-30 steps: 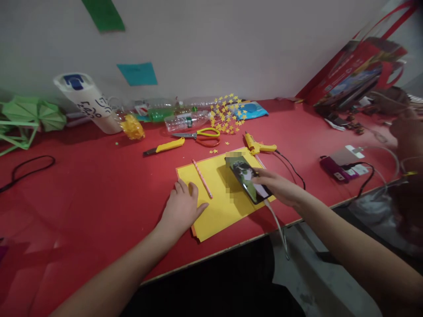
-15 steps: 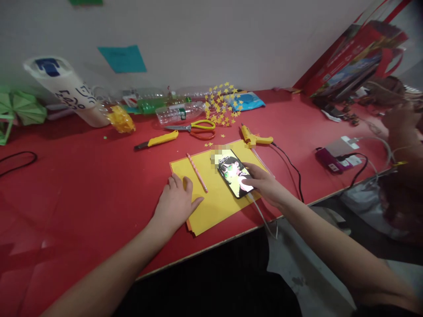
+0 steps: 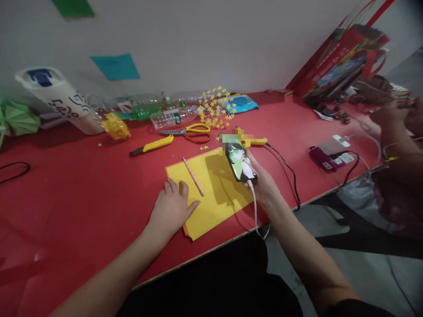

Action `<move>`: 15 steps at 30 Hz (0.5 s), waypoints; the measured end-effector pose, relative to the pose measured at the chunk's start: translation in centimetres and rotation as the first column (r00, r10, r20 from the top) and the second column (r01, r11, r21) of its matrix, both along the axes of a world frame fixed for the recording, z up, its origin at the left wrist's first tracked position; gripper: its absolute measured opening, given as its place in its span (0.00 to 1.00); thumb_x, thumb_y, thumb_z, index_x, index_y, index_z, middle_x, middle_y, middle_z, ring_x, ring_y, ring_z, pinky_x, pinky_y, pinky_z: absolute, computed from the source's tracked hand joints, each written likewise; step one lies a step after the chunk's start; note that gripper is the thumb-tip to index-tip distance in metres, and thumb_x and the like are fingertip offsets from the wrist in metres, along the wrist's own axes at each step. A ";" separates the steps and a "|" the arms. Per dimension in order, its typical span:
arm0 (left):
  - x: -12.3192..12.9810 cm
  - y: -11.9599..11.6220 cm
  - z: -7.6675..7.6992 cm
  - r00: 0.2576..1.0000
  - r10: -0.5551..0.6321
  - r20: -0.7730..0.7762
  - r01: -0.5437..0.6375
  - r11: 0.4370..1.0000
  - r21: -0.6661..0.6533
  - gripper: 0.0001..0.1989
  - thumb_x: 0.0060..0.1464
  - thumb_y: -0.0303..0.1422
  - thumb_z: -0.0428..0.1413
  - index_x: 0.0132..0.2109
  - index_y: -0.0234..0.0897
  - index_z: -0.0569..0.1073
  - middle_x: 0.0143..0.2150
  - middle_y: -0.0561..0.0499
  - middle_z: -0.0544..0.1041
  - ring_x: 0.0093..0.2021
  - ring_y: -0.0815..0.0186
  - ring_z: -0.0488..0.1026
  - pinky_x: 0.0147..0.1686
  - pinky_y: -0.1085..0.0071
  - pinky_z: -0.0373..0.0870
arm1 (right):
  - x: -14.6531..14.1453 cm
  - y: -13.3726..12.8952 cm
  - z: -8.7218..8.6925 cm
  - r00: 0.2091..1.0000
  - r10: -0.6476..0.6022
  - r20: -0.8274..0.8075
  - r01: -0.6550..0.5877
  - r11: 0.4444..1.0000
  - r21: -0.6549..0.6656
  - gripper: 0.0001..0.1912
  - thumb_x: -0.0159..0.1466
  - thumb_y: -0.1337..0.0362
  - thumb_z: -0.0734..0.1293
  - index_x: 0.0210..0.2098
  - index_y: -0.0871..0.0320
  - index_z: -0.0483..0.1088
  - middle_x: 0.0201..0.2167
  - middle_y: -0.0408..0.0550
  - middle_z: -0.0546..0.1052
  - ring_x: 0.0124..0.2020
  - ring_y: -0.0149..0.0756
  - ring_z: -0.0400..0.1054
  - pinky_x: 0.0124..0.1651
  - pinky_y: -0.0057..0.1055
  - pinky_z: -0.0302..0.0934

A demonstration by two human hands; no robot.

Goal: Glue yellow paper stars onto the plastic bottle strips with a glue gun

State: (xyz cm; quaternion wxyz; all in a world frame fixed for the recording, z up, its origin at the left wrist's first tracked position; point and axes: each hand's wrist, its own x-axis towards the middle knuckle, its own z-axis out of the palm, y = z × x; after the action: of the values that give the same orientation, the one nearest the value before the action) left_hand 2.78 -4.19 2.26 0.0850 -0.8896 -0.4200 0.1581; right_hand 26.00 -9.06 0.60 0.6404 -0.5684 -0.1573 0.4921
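A smartphone [image 3: 240, 165] with a lit screen is held in my right hand [image 3: 261, 180], raised above the yellow paper [image 3: 214, 207]. From its lower end hangs a white charging cable [image 3: 254, 207]. My left hand [image 3: 172, 202] rests with fingers apart on the left edge of the paper and the red table, holding nothing. A pink pencil [image 3: 193, 177] lies on the paper just right of that hand. Behind the phone, partly hidden by it, is a yellow glue gun [image 3: 257, 141].
Beyond the paper lie scissors [image 3: 198, 129], a yellow utility knife [image 3: 155, 145], star cut-outs [image 3: 216, 110] and plastic bottles [image 3: 175, 118]. A white tumbler [image 3: 71, 103] stands back left. On the right are a purple power strip [image 3: 325, 158] and another person's hands [image 3: 391, 115].
My right hand has lifted the phone off the paper, and its fingers now lie more beneath it. My left hand stays on the paper's edge. The view has shifted slightly.
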 end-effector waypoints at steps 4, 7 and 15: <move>0.0 0.0 0.1 1.000 0.004 -0.026 -0.004 1.000 -0.007 0.35 0.63 0.48 0.44 0.62 0.18 0.63 0.58 0.18 0.67 0.57 0.40 0.69 0.46 0.57 0.72 | 1.0 0.3 1.1 0.968 0.016 0.251 -0.041 0.995 0.094 0.25 0.57 0.48 0.64 0.51 0.51 0.63 0.40 0.48 0.73 0.31 0.33 0.68 0.20 0.25 0.62; 0.0 0.0 0.2 0.999 0.000 -0.042 0.000 1.000 -0.005 0.35 0.64 0.48 0.44 0.62 0.18 0.63 0.58 0.18 0.67 0.57 0.40 0.70 0.46 0.58 0.72 | 1.9 0.5 2.0 0.925 0.015 0.381 -0.060 0.993 0.106 0.29 0.55 0.52 0.64 0.56 0.46 0.59 0.45 0.48 0.71 0.34 0.35 0.68 0.22 0.26 0.63; 0.0 0.0 0.1 0.998 -0.014 -0.067 0.014 1.000 0.006 0.35 0.64 0.48 0.42 0.62 0.18 0.62 0.59 0.18 0.67 0.57 0.42 0.70 0.47 0.59 0.71 | 2.2 0.5 2.3 0.906 0.032 0.421 -0.086 0.990 0.111 0.35 0.50 0.60 0.65 0.58 0.43 0.56 0.46 0.47 0.70 0.36 0.37 0.68 0.25 0.30 0.66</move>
State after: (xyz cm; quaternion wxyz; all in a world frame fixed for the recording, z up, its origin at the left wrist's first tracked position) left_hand 2.75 -4.16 2.38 0.1028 -0.8864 -0.4113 0.1857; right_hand 28.25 -8.52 2.93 0.6116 -0.6135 -0.3390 0.3669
